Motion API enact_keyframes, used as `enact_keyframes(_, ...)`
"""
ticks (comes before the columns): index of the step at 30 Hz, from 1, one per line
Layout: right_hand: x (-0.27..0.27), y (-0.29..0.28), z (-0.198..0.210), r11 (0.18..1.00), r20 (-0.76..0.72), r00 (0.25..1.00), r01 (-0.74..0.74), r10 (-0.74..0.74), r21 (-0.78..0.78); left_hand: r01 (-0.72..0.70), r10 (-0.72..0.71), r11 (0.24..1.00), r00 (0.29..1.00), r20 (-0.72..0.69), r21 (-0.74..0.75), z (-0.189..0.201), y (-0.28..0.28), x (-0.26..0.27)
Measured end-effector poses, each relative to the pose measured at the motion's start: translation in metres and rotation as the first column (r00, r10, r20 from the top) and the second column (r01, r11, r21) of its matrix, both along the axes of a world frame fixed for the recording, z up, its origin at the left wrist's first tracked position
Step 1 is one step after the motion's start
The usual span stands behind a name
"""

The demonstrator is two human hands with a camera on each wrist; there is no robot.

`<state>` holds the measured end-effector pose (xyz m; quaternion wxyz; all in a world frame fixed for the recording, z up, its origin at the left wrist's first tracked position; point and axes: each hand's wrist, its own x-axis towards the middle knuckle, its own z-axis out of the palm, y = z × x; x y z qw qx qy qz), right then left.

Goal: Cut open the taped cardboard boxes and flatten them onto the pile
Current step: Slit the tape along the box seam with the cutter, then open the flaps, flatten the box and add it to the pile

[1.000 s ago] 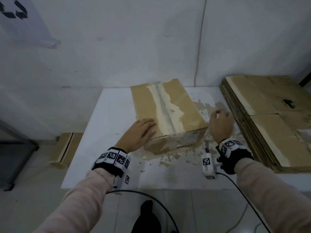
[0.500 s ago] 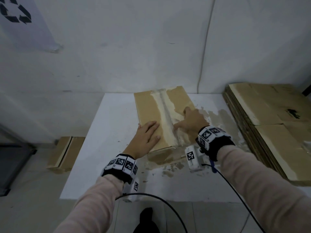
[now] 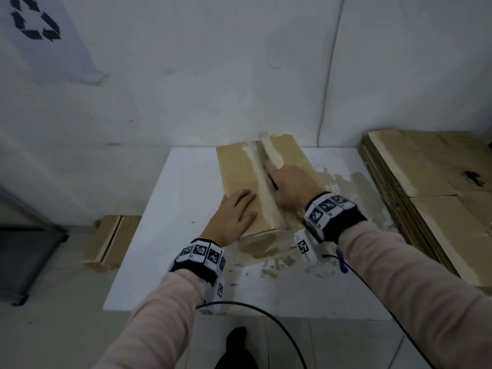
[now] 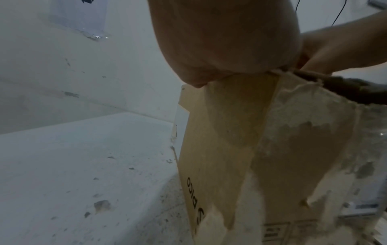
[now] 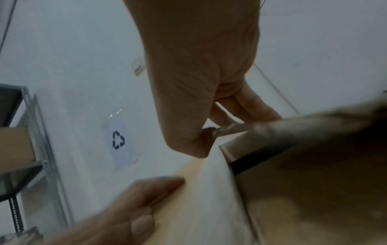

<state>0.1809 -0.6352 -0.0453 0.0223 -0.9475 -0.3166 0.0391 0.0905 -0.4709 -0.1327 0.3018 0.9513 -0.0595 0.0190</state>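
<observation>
A brown cardboard box (image 3: 239,171) lies on the white table (image 3: 165,235), with a pale torn tape strip (image 3: 262,187) running down its top seam. My left hand (image 3: 234,214) lies flat on the left top flap, fingers straight. My right hand (image 3: 290,185) is on the seam about halfway along the box. In the right wrist view its thumb and fingers (image 5: 209,132) pinch a thin shiny cutter blade (image 5: 232,127). Behind it the right flap edge (image 5: 234,149) stands slightly up over a dark gap. Most of the cutter is hidden by the hand.
A pile of flattened cardboard (image 3: 426,182) lies at the right end of the table. Torn paper scraps (image 3: 271,270) litter the table in front of the box. Another folded box (image 3: 111,241) stands on the floor at left. A metal shelf (image 5: 23,149) is further left.
My right hand came from the table right of the box to the near end of the seam, then moved away from me along it. The left hand stayed flat on the left flap.
</observation>
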Motion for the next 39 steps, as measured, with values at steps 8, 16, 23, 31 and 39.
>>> enact_keyframes(8,0.045,-0.121,0.043,0.973,0.003,0.980,0.200,-0.201,0.116,-0.002,-0.005,0.989,0.999,0.051,0.145,0.004,-0.005,0.001)
enact_keyframes(16,-0.010,-0.130,-0.052,0.961,0.020,0.965,0.263,-0.262,-0.089,0.178,-0.138,0.790,0.984,-0.112,0.587,0.032,-0.060,0.010)
enact_keyframes(23,-0.033,-0.109,-0.083,0.985,0.004,0.989,0.148,-0.149,-0.087,0.240,-0.284,0.807,0.959,-0.002,0.540,0.067,-0.056,0.008)
enact_keyframes(31,-0.028,-0.089,-0.060,0.978,-0.014,0.978,0.208,-0.209,-0.030,-0.046,0.010,0.997,0.863,0.504,0.059,0.095,0.037,-0.028)
enact_keyframes(39,0.004,-0.038,-0.060,0.950,-0.242,0.925,0.253,-0.294,-0.185,-0.017,0.027,0.997,0.990,-0.137,0.071,0.008,0.096,-0.095)
